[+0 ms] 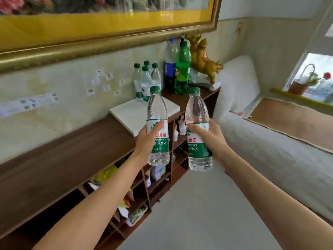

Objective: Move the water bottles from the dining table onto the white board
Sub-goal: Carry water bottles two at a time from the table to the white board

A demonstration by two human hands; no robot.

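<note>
as a person carries two upright water bottles toward the white board [129,114] on a dark shelf unit [72,147], the left hand [149,139] wraps its fingers round the left bottle [158,127] and the right hand [209,136] grips the right bottle [198,130], both in the air short of the board. four bottles [146,80] already crowd its far corner, so a careless set-down could topple them. the dining table is out of view, and the board's near edge is hidden behind the left bottle.

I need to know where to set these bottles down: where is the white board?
The flat white square board lies on the brown wooden shelf top, centre of the head view, with four green-capped water bottles at its far edge.
</note>
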